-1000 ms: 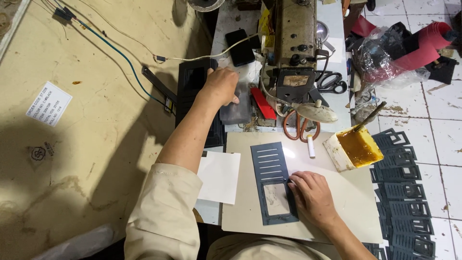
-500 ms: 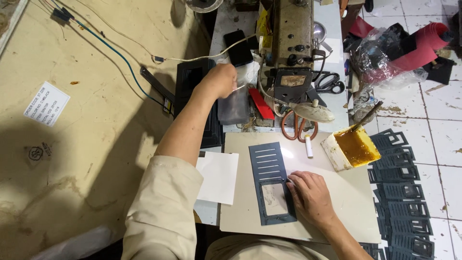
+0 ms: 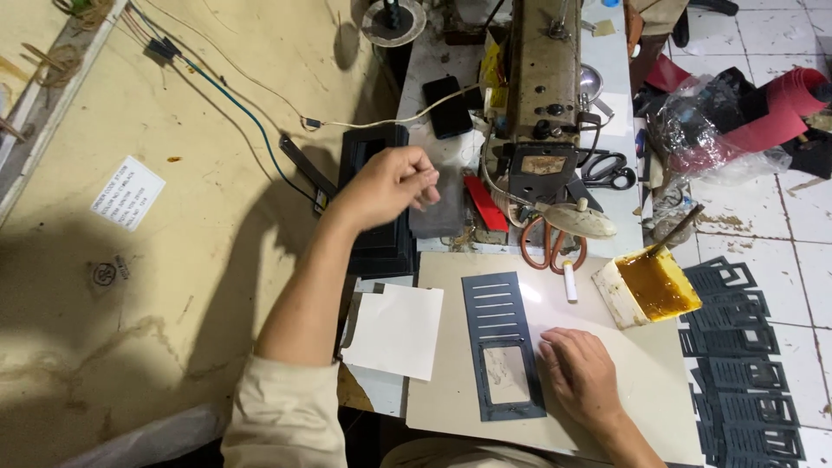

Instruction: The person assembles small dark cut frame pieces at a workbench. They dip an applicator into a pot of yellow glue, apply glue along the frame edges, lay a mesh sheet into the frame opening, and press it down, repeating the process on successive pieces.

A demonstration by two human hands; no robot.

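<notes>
Right now the left hand (image 3: 390, 184) is raised over the stack of dark cut pieces (image 3: 377, 234) at the counter's left edge, fingers loosely curled and pinched together; cannot tell if anything is between them. Right hand (image 3: 582, 377) lies flat, palm down, on the cream work board (image 3: 451, 381) at the near edge, gripping nothing, its fingertips just beside the right side of the dark slotted panel (image 3: 503, 347). That panel lies flat on the board, slots toward the far end, a window cut-out toward the near end. White paper sheet (image 3: 394, 331) overlaps the board's left edge. Further out: a white stick (image 3: 570, 282) and orange-handled scissors (image 3: 546, 247) at the board's far edge, a tray of amber glue (image 3: 654, 286) with a brush in it at the right edge. Sewing machine (image 3: 546, 95) stands at the far side, black scissors (image 3: 607, 169) beside it. More dark slotted cut-outs (image 3: 745, 373) lie on the tiled floor to the right.
</notes>
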